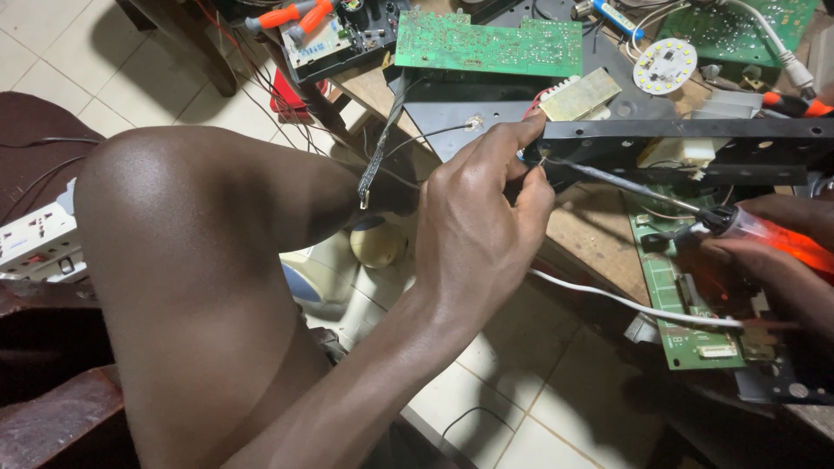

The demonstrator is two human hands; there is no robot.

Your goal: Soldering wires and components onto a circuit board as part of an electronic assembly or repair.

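A view from above a cluttered repair bench shows a person's two bare hands at work on a black metal frame that stands on edge across the wooden bench.

The left hand reaches in from the lower left, over a raised bare knee. Its thumb and fingers are curled closed and pinch the left end of the frame, right where the tip of a screwdriver meets the metal.

The right hand enters from the right edge. Its fingers are wrapped closed around the clear orange handle of the screwdriver, whose thin shaft runs up and left to the frame's end, touching it beside the left fingertips.

Below the screwdriver a narrow green circuit board lies flat on the bench, and a white cable runs across it toward the right hand. Behind the frame lies a larger green circuit board, and to its right a small round white disc of lamp chips. Orange-handled pliers rest at the top left. A white power strip sits at the far left, above the tiled floor.
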